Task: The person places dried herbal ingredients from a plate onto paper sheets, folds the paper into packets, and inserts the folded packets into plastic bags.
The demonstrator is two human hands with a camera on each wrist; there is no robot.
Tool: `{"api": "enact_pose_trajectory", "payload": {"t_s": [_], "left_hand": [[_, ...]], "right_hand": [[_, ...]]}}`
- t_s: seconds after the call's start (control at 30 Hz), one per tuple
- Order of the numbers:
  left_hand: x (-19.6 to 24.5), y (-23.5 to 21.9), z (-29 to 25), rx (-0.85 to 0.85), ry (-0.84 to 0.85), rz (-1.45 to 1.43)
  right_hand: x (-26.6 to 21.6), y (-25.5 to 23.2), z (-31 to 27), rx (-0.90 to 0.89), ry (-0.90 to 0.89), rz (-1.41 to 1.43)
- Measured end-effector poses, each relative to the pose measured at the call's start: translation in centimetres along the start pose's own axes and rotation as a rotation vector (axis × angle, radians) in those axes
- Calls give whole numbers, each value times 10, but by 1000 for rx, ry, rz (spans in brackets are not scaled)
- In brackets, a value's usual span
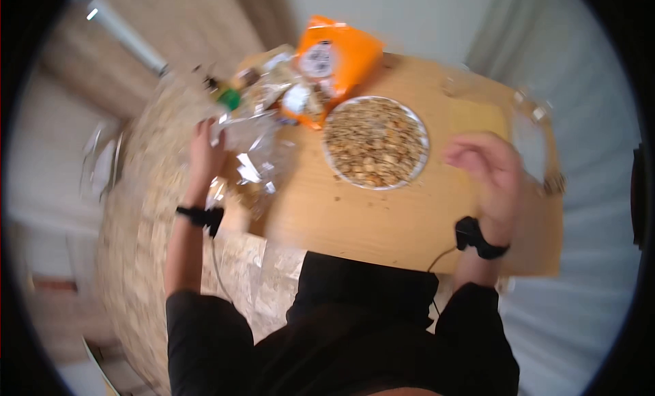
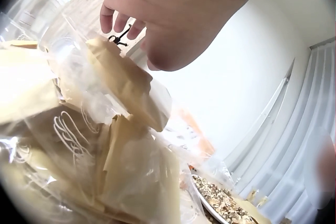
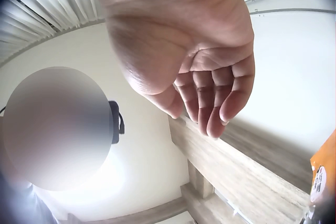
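The right hand (image 1: 488, 165) is loosely bent and empty, and the left hand (image 1: 207, 157), its hold unclear, should handle the bag (image 1: 252, 157) at the left end of the table (image 1: 409, 225) gently, lest packets (image 2: 142, 171) spill.

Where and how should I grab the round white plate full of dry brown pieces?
Probably grip the round white plate by its rim on the right side, approaching from the right: your right hand is there, while the orange printed bag crowds the far-left edge. It lies flat and its brown pieces reach nearly to the rim, so keep it level.
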State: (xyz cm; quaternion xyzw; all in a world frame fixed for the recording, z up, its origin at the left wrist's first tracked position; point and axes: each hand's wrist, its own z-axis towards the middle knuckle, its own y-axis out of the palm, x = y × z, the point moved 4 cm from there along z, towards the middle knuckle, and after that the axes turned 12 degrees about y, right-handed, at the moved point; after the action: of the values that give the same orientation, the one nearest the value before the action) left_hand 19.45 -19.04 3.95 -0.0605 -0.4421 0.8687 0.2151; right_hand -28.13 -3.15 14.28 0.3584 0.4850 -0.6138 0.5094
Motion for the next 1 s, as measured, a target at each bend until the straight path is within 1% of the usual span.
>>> {"api": "enact_pose_trajectory", "payload": {"t_s": [0.03,0.1,0.13,0.2,0.23,0.3,0.37,0.43,0.5,0.53,0.57,0.6,0.63,0.67,0.7,0.77,0.8,0.83,0.87,0.9,0.93,0.97,1.0], "left_hand": [[-5,3,-2,-3,35,-26],[-5,8,-5,-48,52,-50],[-3,10,-8,-80,64,-61],[0,12,-13,-125,82,-87],[2,11,-14,-137,85,-102],[7,10,-19,-147,97,-109],[8,10,-19,-153,94,-99],[4,7,-20,-124,66,-112],[7,8,-19,-129,66,-123],[8,6,-19,-129,64,-129],[11,2,-19,-129,47,-112],[20,-3,-18,-115,69,-98],[28,-7,-17,-99,92,-83],[35,-12,-17,-82,79,-92],[44,-19,-17,-81,67,-78],[68,-39,-13,25,102,-121],[82,-49,-12,66,44,-199],[96,-57,-13,60,38,-193],[109,-65,-14,113,47,-240],[120,-69,-16,172,56,-286],[128,-64,-22,210,67,-403],[139,-58,-30,182,19,-575],[156,-55,-37,32,-46,-684]], "right_hand": [[2,2,0,-63,-29,-65],[11,6,-9,-225,23,-148],[18,-2,-19,-164,58,-167],[33,3,-41,-404,44,-456],[38,-4,-50,-378,65,-468],[63,-19,-72,-423,383,-449],[107,-53,-90,-137,602,-425],[122,-93,-89,188,604,-397],[186,-158,-88,369,525,-907],[190,-177,-82,364,526,-942],[192,-188,-75,359,520,-975],[190,-190,-66,340,504,-965],[193,-195,-60,354,662,-1014],[198,-200,-56,367,821,-1062],[208,-204,-54,352,808,-1058],[232,-208,-52,256,693,-1022],[240,-211,-49,245,689,-1019],[248,-213,-46,222,681,-958],[254,-214,-45,200,673,-897],[254,-214,-44,195,670,-896],[255,-214,-44,176,688,-718],[253,-214,-45,157,703,-541],[230,-204,-45,156,702,-547]]}}
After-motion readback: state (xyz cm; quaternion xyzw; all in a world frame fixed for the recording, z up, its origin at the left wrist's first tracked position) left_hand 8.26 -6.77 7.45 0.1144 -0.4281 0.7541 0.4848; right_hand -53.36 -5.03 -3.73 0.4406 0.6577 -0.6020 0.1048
